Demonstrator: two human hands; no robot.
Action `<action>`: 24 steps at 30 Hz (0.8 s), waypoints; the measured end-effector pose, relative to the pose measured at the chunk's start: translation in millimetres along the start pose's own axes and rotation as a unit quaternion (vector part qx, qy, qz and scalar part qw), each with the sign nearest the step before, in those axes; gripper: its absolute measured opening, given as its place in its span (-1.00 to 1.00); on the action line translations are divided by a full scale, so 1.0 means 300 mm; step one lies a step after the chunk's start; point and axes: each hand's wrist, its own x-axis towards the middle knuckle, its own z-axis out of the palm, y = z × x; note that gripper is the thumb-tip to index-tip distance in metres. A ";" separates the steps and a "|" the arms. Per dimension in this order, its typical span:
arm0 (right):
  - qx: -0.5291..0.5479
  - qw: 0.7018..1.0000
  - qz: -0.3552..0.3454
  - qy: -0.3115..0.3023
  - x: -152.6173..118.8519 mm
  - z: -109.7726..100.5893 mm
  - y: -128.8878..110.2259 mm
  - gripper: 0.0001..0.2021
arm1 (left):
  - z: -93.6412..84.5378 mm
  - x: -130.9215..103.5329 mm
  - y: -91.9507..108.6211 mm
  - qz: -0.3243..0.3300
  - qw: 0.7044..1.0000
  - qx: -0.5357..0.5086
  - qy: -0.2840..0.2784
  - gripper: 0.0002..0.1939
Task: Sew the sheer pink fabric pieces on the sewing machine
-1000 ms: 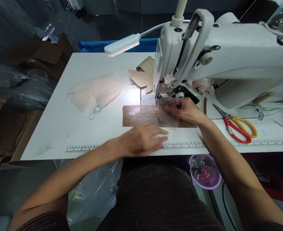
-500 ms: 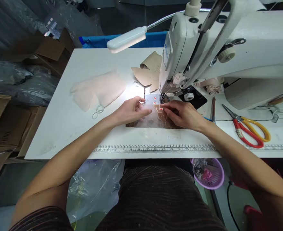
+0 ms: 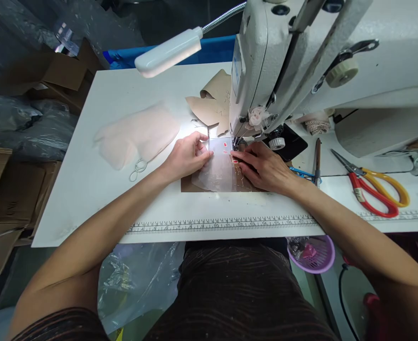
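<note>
- The sheer white cloth [image 3: 219, 173] lies partly over a brown plate [image 3: 186, 186], its far end beside the presser foot [image 3: 236, 144]; small red marks show at that end.
- The left hand [image 3: 192, 155] is curled at the cloth's left edge, thumb and index fingertips apart; I cannot tell whether the other fingers pinch it.
- The right hand [image 3: 260, 166] lays its fingertips on the cloth just in front of the foot; whether the thumb grips from below is hidden.
- Such thin stuff probably slips and puckers easily, so light, even pressure from both sides should suit better than pulling.
- The right fingertips are near the needle area of the sewing machine [image 3: 253, 71]; best keep them flat and to the side.
- The lamp [image 3: 169, 52] leans over the tabletop [image 3: 88, 208], whose printed ruler [image 3: 209, 224] might help in judging straightness.
- The scissors [image 3: 376, 182] lie beyond the right hand, well apart from the cloth.
</note>
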 end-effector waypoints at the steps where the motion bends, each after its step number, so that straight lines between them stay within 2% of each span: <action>1: -0.002 1.000 -0.007 0.001 -0.002 0.001 -0.001 -0.57 | 0.004 0.000 0.001 0.002 1.000 0.004 0.003 -0.66; 3: -0.015 1.000 -0.025 -0.006 -0.005 0.002 -0.002 -0.59 | 0.015 -0.004 0.007 0.022 0.998 0.045 0.029 -0.58; 5: -0.030 0.999 -0.037 -0.012 -0.006 0.004 -0.001 -0.62 | 0.024 -0.016 0.017 0.056 0.987 0.129 0.083 -0.50; 7: -0.035 0.999 -0.039 -0.010 -0.007 0.007 0.001 -0.64 | 0.025 -0.039 0.025 0.108 0.962 0.216 0.125 -0.53; 8: -0.035 0.999 -0.040 -0.010 -0.007 0.009 0.002 -0.64 | 0.023 -0.053 0.025 0.146 0.952 0.241 0.116 -0.61; 10: -0.031 0.999 -0.042 -0.014 -0.007 0.012 0.001 -0.63 | 0.014 -0.080 0.016 0.246 0.938 0.241 0.024 -0.74; 12: -0.028 0.999 -0.040 -0.023 -0.006 0.012 -0.002 -0.63 | 0.006 -0.101 -0.006 0.337 0.915 0.201 -0.090 -0.76; 13: -0.026 0.999 -0.036 -0.025 -0.005 0.010 -0.003 -0.63 | 0.006 -0.107 -0.019 0.366 0.904 0.183 -0.121 -0.76; 14: -0.022 0.999 -0.033 -0.024 -0.005 0.007 -0.003 -0.63 | 0.007 -0.112 -0.032 0.384 0.898 0.171 -0.129 -0.78; 18: 0.074 0.997 -0.019 -0.017 -0.003 -0.024 0.014 -0.60 | 0.020 -0.121 -0.057 0.399 0.897 0.171 -0.085 -0.83; 21: 0.156 0.987 -0.004 -0.045 -0.003 -0.050 0.034 -0.58 | 0.025 -0.132 -0.047 0.385 0.899 0.192 -0.082 -0.82; 24: 0.162 0.986 -0.014 -0.039 -0.004 -0.055 0.041 -0.60 | 0.026 -0.145 -0.035 0.379 0.905 0.179 -0.077 -0.80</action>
